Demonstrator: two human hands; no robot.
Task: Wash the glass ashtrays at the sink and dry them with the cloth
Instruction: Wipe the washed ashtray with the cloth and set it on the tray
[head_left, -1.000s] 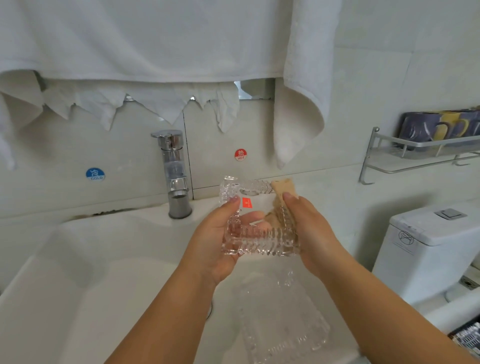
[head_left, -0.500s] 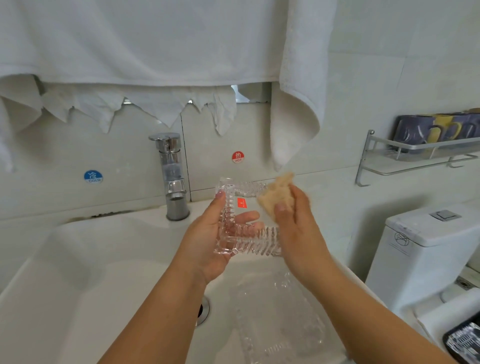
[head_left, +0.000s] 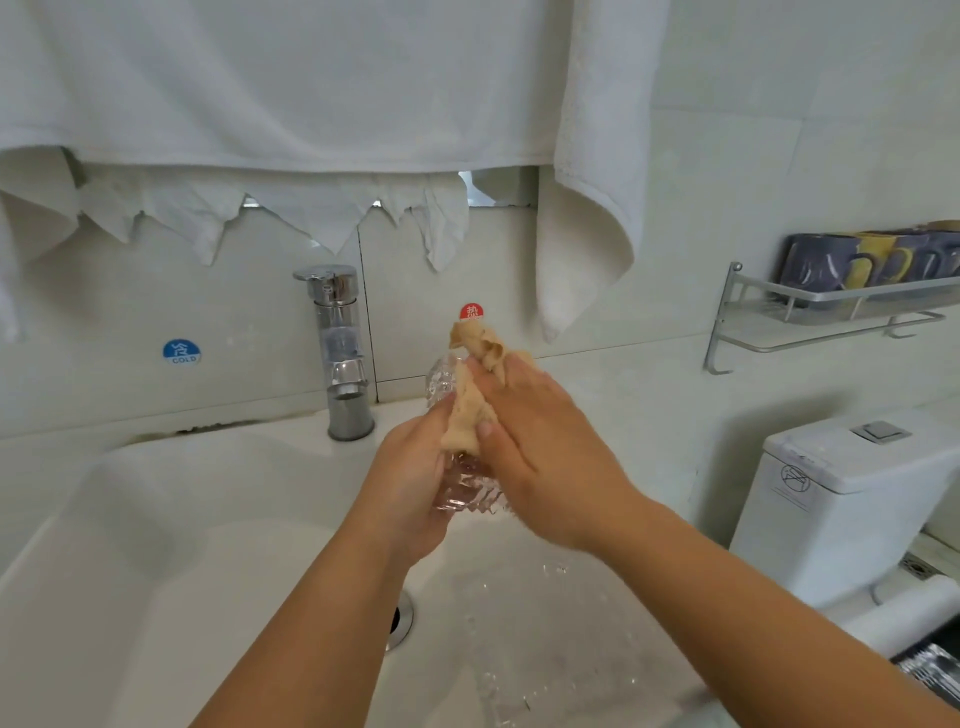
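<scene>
Two hands meet above the sink (head_left: 156, 545), just in front of the faucet (head_left: 340, 353). The left hand (head_left: 410, 488) cups a glass ashtray (head_left: 465, 488) from below and from the left, its fingers curled round the ribbed glass, which stands on edge between the palms. The right hand (head_left: 540, 447) lies against the ashtray's right side with fingers fairly straight, pressing a tan cloth (head_left: 470, 400) onto the glass; the cloth's bunched top pokes out above the fingertips, just under a red hot-water sticker (head_left: 471, 311). Most of the ashtray is hidden behind hands and cloth, and only its upper corner and lower edge show. A second clear glass piece lies low in the basin near the bottom frame edge, hard to make out against the white. White towels (head_left: 311, 83) hang overhead. The basin lies open to the left of the forearms, near the drain (head_left: 402, 618).
</scene>
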